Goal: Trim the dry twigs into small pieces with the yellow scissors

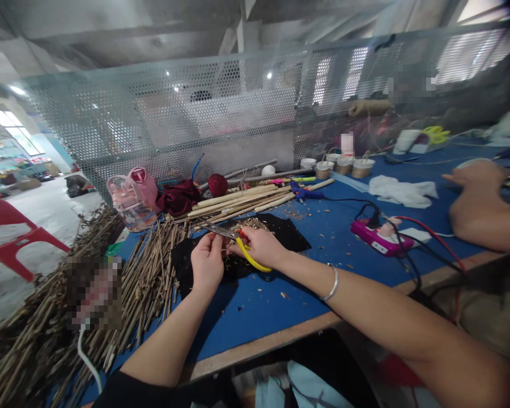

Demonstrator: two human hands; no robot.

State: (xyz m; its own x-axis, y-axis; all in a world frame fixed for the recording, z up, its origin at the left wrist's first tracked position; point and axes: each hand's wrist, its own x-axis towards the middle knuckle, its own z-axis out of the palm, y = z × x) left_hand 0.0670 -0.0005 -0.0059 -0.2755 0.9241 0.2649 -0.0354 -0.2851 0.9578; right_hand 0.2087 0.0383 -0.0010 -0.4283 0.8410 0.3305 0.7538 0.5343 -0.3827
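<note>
**Two hands and one pair of scissors over a chip-strewn black cloth**

At the near side of the blue tabletop (280, 300), two bare hands work close together. The right hand (263, 246), its wrist wearing one silver bracelet (332, 282), has its grip closed around one pair of scissors (255, 260). The left hand (207, 263) has its grip drawn shut, thumb against fingers, beside the blades; whether it pinches anything, I cannot tell.

The scissors have curved yellow handles, a touch of red-orange near the pivot and slim grey metal blades pointing to the left. They are above one black cloth (295, 235), which bears a heap of small tan chips (261, 225), too many to count.

Left of the cloth lies a mass of thin, brown, dry stalks (148, 277), also uncountable. To the right are one magenta power strip (382, 238) with cables and, at the edge of view, another person's forearm (484, 218).

Beyond the cloth lie several pale, smooth sticks (238, 201), one blue glue gun (306, 193), one dark red cloth (179, 198), one dark red ball (217, 185) and one crumpled white glove (402, 191). Farther back stand about five small tubs (362, 168), before a perforated metal screen (174, 124).
</note>
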